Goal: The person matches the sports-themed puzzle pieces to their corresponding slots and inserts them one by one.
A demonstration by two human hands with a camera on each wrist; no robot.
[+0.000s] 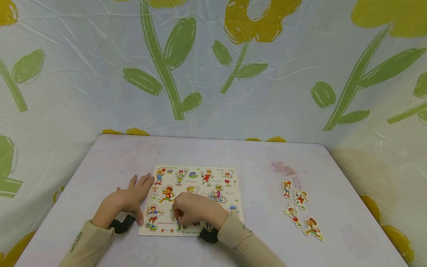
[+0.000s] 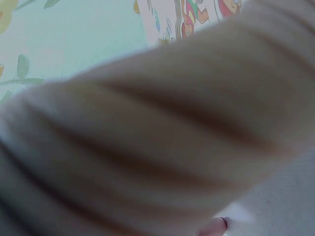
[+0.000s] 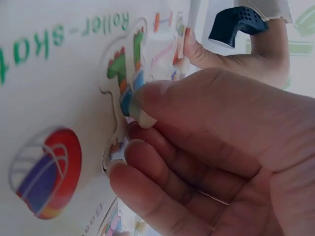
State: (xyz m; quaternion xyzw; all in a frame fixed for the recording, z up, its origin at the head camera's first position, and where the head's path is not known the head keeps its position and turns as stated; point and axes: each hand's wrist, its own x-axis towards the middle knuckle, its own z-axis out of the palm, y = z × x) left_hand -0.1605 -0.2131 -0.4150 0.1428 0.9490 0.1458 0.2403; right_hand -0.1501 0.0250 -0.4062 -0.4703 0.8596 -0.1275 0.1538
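A puzzle board [image 1: 151,233] with printed sports figures lies flat on the table. My right hand [image 1: 197,209] is over its lower middle. Thumb and curled fingers pinch the roller-skater puzzle piece [image 3: 123,73] at the figure's legs; the piece lies in or on its matching outline, and the fingers hide its upper part. My left hand [image 1: 128,198] rests at the board's left edge, fingers spread and the thumb near the lower left corner. A blurred tan sleeve [image 2: 162,128] fills most of the left wrist view.
Several loose figure pieces lie right of the board: a basketball player [image 1: 286,188], a footballer [image 1: 301,199], a tennis player [image 1: 293,215] and a runner [image 1: 313,228]. A flower-patterned cloth [image 1: 207,111] hangs behind the table [image 1: 260,159].
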